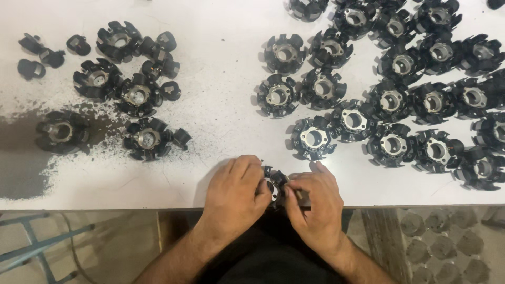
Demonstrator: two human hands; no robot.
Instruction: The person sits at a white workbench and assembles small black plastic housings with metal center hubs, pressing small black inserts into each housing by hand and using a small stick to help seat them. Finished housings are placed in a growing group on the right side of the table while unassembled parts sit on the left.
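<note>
A bare strip of the white table (226,121) is left between two clusters of black parts. At the near edge, a black ring-shaped part (275,183) with radial lugs is gripped from both sides by the left hand (236,194) and right hand (314,202), fingers curled.

So the round toothed plastic ring parts (314,138) are all black, each with a dull silver-grey metal collar in the middle. The flat laminate worktop (221,79) is plain white, but there's a dark grey dust patch (21,158) smeared on one side, breaking up into fine grey speckles across the white. The small loose plastic clips (31,68) are black too. The one ring (275,184) between the fingers is black with a bit of silver showing. Under the edge: pale blue metal frame (37,244), beige floor.
</note>
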